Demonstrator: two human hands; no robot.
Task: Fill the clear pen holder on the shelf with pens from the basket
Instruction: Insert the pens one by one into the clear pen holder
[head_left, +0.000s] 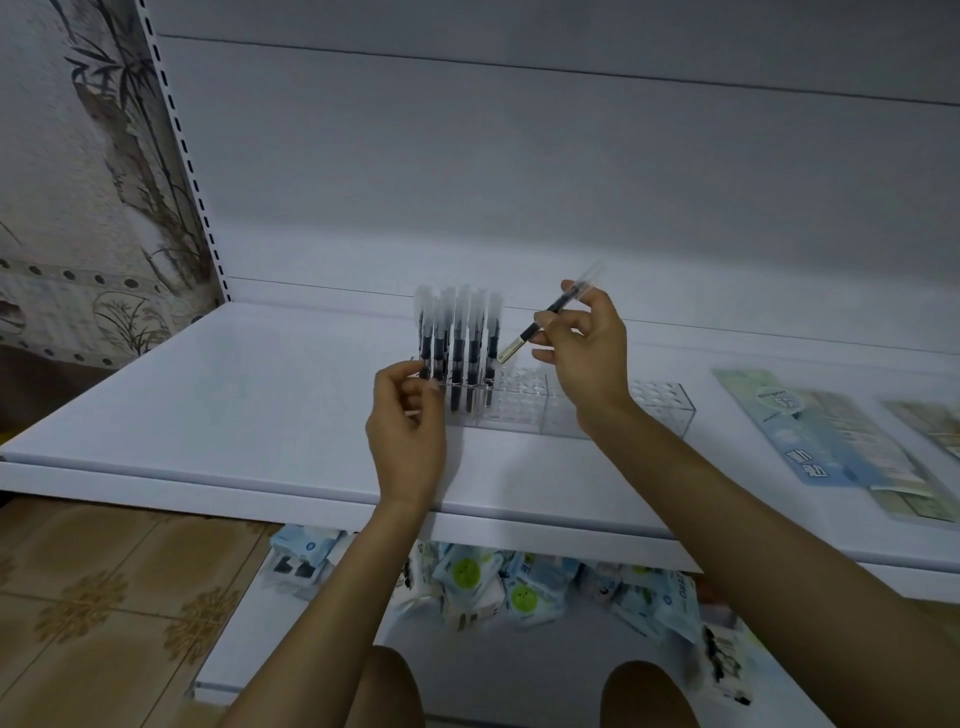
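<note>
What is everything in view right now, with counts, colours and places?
shelf: one, white, fills the middle.
clear pen holder: one, transparent, on the shelf, centre.
standing pens: several, too blurred to count, dark with frosted caps, holder's left end.
loose pen: one, dark with clear cap, tilted, above the holder.
flat packs: two, pale blue-green, shelf's right.
packets: many, blue-white, lower shelf.
left hand: at the holder's left end, grip unclear.
right hand: pinches the loose pen.

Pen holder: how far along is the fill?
Done: a cluster of pens stands upright in the left end of the clear pen holder. In hand: the right hand pinches one pen, tilted above it; the left hand is at the leftmost pens, grip unclear. Left: middle and right holes are empty.
</note>
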